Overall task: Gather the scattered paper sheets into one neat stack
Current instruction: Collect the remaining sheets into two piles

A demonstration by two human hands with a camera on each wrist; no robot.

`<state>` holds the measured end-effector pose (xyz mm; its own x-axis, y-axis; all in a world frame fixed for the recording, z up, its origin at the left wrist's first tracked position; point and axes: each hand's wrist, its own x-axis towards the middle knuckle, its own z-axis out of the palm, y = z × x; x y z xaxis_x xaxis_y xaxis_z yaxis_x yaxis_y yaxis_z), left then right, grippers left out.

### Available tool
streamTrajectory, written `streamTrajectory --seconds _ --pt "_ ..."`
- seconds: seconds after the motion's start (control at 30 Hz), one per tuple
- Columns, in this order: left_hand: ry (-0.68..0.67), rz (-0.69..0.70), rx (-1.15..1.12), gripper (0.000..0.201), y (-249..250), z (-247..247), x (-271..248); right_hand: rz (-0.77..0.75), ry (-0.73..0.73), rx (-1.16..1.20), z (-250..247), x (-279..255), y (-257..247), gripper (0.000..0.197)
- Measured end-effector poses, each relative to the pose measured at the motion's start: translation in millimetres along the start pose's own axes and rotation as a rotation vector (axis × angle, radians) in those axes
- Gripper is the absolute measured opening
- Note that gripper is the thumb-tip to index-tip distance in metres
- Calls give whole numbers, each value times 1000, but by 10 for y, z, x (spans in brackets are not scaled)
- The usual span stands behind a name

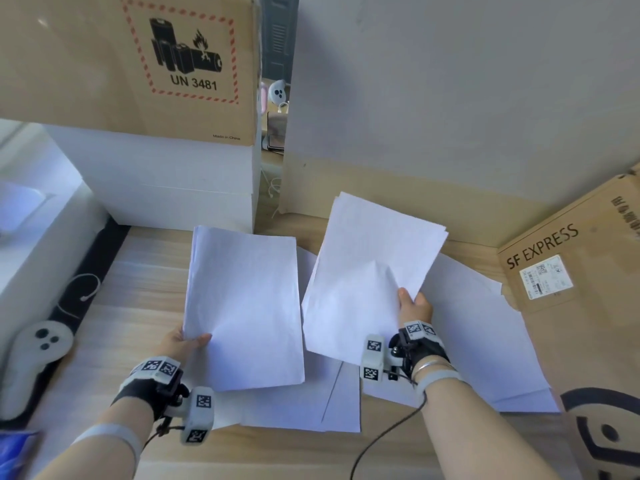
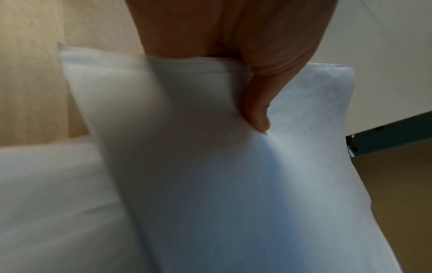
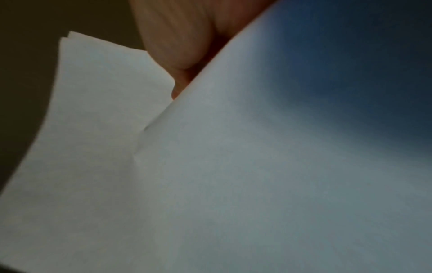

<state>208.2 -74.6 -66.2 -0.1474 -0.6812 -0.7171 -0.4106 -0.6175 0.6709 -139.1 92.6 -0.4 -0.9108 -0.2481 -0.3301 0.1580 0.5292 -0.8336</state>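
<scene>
The person is holding 2 bundles of white paper above the wooden table (image 1: 145,282). The left hand (image 1: 180,342), at the lower left of the head view, is pinching the near corner of the left bundle (image 1: 244,306), thumb on top and fingers hidden underneath; the left wrist view is showing that thumb pressing a dimple into the top sheet. The right hand (image 1: 414,306), right of centre, is gripping the right bundle (image 1: 370,268) by its lower right edge, fingers curled round it, the sheets tilting and buckling near the grip. The 2 bundles are sitting just beside each other. More loose sheets (image 1: 485,341) are lying flat on the table beneath and to the right, overlapping unevenly. A cardboard box (image 1: 585,306) marked SF EXPRESS is lying at the right edge, and another box (image 1: 86,64) marked UN 3481 is standing at the upper left on white boxes (image 1: 166,181)
</scene>
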Motion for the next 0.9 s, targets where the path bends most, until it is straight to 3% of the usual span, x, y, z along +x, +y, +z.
streamTrajectory --seconds 0.37,0.67,0.9 --pt "44 16 -7 40 -17 41 -88 -51 110 168 94 0 -187 30" --pt "-62 62 -36 26 81 330 -242 -84 -335 -221 624 -541 50 31" --pt "-159 39 -176 26 72 354 -306 18 -485 -341 772 -735 72 46"
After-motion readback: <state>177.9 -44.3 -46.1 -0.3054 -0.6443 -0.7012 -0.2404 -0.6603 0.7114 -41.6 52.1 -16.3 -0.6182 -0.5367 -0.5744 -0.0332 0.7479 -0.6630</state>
